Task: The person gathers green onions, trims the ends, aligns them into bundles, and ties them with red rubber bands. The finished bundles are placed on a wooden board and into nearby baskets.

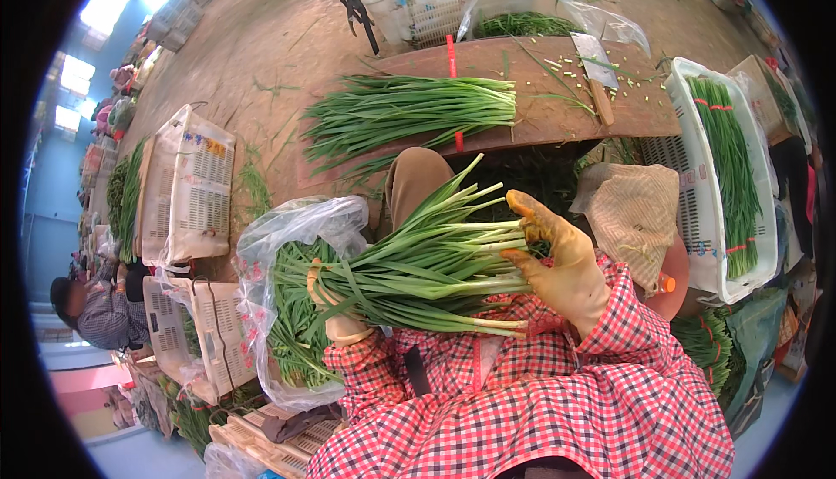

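My left hand [336, 302], in a pale glove, is wrapped around the leafy part of a bunch of garlic chives [418, 270] held over my lap. The stem ends point right, towards my right hand [555, 257]. That hand wears a stained yellowish glove, its thumb and fingers apart beside the pale ends; whether it touches them I cannot tell. On the low wooden board [542, 126] in front lies a second bunch of chives [418, 110], across a red strap [451, 58]. A cleaver [597, 74] rests to its right among cut stem bits.
A plastic-lined container of loose chives [300, 342] stands at my left. On the right, a white crate [682, 185] holds red-banded bunches. Stacked crates [418, 2] stand beyond the board. Another person [108, 312] sits at far left, near more crates. A cloth-covered object [630, 218] is by my right knee.
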Demonstrator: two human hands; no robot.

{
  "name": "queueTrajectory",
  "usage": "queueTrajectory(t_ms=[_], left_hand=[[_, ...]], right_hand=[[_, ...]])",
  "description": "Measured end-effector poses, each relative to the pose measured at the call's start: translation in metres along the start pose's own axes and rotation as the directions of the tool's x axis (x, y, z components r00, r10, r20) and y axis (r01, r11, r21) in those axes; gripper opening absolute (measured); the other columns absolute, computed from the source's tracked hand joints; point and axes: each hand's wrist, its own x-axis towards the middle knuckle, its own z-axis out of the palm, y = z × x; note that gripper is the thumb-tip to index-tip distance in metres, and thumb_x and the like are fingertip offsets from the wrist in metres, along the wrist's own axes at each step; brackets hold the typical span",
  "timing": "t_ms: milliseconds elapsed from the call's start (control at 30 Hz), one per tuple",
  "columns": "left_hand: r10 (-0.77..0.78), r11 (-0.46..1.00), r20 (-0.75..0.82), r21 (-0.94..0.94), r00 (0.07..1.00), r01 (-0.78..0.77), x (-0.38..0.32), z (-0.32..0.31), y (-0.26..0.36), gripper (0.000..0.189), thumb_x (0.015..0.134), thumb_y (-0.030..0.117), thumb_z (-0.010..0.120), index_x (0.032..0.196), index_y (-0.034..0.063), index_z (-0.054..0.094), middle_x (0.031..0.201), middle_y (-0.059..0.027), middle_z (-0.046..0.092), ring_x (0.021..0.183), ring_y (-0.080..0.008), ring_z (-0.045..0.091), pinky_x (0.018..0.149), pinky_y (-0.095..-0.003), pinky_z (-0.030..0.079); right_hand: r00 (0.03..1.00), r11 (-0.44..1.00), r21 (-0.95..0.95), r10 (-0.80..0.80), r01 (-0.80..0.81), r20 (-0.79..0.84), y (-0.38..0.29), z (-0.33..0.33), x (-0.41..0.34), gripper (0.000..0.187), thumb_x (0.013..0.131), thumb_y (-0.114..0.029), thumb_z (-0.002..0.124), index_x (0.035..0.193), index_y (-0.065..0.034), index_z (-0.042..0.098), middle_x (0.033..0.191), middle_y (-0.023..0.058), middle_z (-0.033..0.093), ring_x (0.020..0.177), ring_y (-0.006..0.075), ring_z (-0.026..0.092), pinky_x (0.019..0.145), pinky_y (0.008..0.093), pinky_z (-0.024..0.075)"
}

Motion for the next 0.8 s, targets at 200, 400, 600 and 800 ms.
queueTrajectory(t_ms=[200,400,600,800], left_hand=[[-0.110,0.984,0.049,0.147,0.993,0.101,-0.001,-0.003,0.009,0.043,0.110,0.027,0.039,0.145,0.0023,0.042,0.136,-0.0104,0.053,0.116,-0.0203,0.056,0.105,-0.0350,0.045],[-0.549,0.265,0.233,-0.862,0.803,0.432,0.004,-0.002,0.009,0.045,0.105,0.040,0.048,0.135,0.0066,0.053,0.120,-0.0089,0.061,0.101,-0.0218,0.062,0.086,-0.0358,0.056],[-0.347,0.816,0.014,-0.487,0.938,0.310,0.006,0.004,0.013,0.044,0.105,0.041,0.047,0.132,0.0069,0.054,0.111,-0.0056,0.062,0.096,-0.0200,0.062,0.086,-0.0369,0.055],[-0.575,0.665,0.034,-0.563,0.817,0.491,0.013,0.003,0.042,0.043,0.103,0.041,0.051,0.128,0.0067,0.058,0.110,-0.0076,0.063,0.094,-0.0204,0.062,0.085,-0.0389,0.055]], right_hand=[[0.907,0.844,-0.338,-0.411,0.417,0.090,0.006,-0.010,0.010,0.084,0.073,-0.003,0.081,0.149,-0.0059,0.045,0.103,0.0087,0.070,0.090,0.0248,0.066,0.089,0.0394,0.0536],[0.862,0.658,-0.588,-0.486,0.471,0.145,0.028,-0.037,0.020,0.078,0.078,-0.005,0.077,0.148,-0.0073,0.044,0.077,0.0032,0.066,0.075,0.0246,0.066,0.090,0.0447,0.0543],[0.995,0.760,-0.643,0.040,-0.089,-0.091,0.044,-0.077,0.021,0.026,0.087,-0.007,0.072,0.113,-0.0044,0.071,0.097,0.0082,0.072,0.090,0.0291,0.069,0.093,0.0391,0.0539],[0.966,0.956,0.279,0.017,-0.091,0.258,0.019,-0.038,0.002,0.039,0.089,0.000,0.071,0.127,-0.0057,0.068,0.121,0.0123,0.069,0.109,0.0221,0.066,0.093,0.0324,0.0532]])
